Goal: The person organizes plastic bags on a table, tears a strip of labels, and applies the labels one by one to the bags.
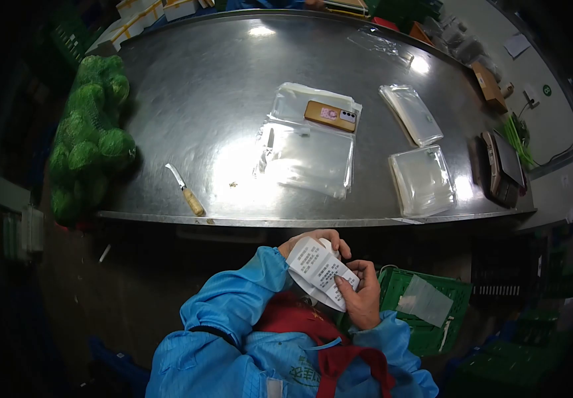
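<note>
A strip of white printed labels (323,270) is held between my two hands, in front of my body and below the table edge. My left hand (319,240) is closed around the upper end of the strip, its fingers curled beside a small pale rounded thing that may be the roll. The thumb of my right hand (365,298) presses on the lower part of the strip, with the fingers behind it. Part of both hands' grip is hidden by the labels.
On the metal table (187,79) lie a curved knife (186,190), green-netted round produce (87,146), clear plastic bags (313,156) with a phone (329,115), more bag stacks (422,180) and a scale (502,166). A green crate (455,312) stands at lower right.
</note>
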Demonstrator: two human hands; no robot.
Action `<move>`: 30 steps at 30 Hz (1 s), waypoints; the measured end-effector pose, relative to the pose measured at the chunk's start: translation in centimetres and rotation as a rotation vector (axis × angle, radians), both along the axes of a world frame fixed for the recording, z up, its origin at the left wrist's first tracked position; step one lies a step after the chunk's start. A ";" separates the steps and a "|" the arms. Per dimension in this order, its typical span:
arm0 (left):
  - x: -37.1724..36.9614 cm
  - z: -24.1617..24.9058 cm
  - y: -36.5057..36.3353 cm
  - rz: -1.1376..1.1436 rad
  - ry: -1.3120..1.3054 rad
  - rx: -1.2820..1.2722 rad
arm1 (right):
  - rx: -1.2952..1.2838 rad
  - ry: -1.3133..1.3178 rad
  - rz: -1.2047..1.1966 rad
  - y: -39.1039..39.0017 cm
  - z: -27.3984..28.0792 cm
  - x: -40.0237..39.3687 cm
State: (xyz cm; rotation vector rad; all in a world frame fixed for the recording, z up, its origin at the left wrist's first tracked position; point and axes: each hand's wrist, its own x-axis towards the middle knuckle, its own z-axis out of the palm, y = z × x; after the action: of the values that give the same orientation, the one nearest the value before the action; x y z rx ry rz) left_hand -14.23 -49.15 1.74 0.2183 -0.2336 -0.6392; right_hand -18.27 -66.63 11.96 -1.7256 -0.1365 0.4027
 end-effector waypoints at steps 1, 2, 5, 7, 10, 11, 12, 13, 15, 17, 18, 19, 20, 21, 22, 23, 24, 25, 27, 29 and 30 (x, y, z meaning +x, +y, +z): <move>0.0 0.3 0.0 0.009 -0.005 0.036 | 0.002 -0.011 -0.001 -0.1 -0.1 0.0; 0.0 0.5 0.0 0.018 -0.011 0.073 | 0.002 -0.009 -0.001 -0.1 -0.1 0.0; 0.2 0.7 -0.1 0.008 -0.025 0.050 | -0.004 -0.008 -0.009 -0.2 -0.1 0.1; 0.1 1.0 -0.4 0.004 -0.019 0.038 | 0.032 0.007 -0.021 -0.4 -0.2 0.1; 0.1 1.5 -0.7 -0.004 -0.009 0.022 | 0.041 0.012 -0.029 -0.6 -0.3 0.2; 0.2 1.6 -0.8 -0.008 -0.005 0.017 | 0.042 0.011 -0.030 -0.6 -0.3 0.2; 0.3 1.5 -0.8 -0.010 -0.006 0.017 | 0.043 0.014 -0.031 -0.7 -0.3 0.2; 0.4 1.4 -0.9 -0.017 -0.010 0.020 | 0.045 0.017 -0.032 -0.7 -0.3 0.3; 0.6 1.4 -1.0 -0.027 -0.014 0.023 | 0.043 0.001 -0.037 -0.8 -0.3 0.3; 0.7 1.7 -0.9 -0.029 -0.002 0.072 | 0.041 -0.017 -0.043 -0.9 -0.3 0.4; 0.7 1.7 -0.9 -0.032 -0.003 0.072 | 0.049 0.002 -0.046 -1.0 -0.4 0.4; 0.8 1.8 -0.9 -0.031 0.007 0.083 | 0.057 0.019 -0.050 -1.0 -0.5 0.4; 0.9 2.0 -0.9 -0.036 0.015 0.095 | 0.060 0.016 -0.059 -1.1 -0.5 0.5; 0.7 2.4 -0.9 -0.055 0.007 0.100 | 0.098 0.082 -0.054 -1.2 -0.6 0.5; 0.1 3.6 -1.0 0.025 0.070 0.217 | 0.139 0.143 -0.061 -1.4 -0.6 0.6; -0.3 4.1 -1.2 0.095 0.125 0.335 | 0.145 0.128 -0.105 -1.6 -0.5 0.8; -0.7 3.6 -1.8 0.140 0.110 0.343 | 0.265 0.232 -0.114 -1.8 -0.3 1.1; -1.3 1.8 -2.7 0.089 0.344 0.191 | 0.392 0.325 -0.130 -2.3 -0.3 1.2; -3.7 -3.2 -3.2 0.145 0.261 0.418 | 0.422 0.374 -0.222 -3.8 -2.1 1.2; -4.9 -3.1 -3.6 -0.107 0.511 0.140 | 0.243 0.312 -0.356 -5.5 -3.4 1.5; -6.3 -0.9 -5.4 -0.089 0.517 -0.019 | 0.347 0.387 -0.445 -6.9 -4.5 1.6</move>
State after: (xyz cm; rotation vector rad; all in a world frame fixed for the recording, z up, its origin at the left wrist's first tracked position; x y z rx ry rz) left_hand -20.49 -54.52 0.81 0.0192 0.2489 -0.7591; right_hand -16.71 -73.49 7.45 -1.2625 0.4287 0.3491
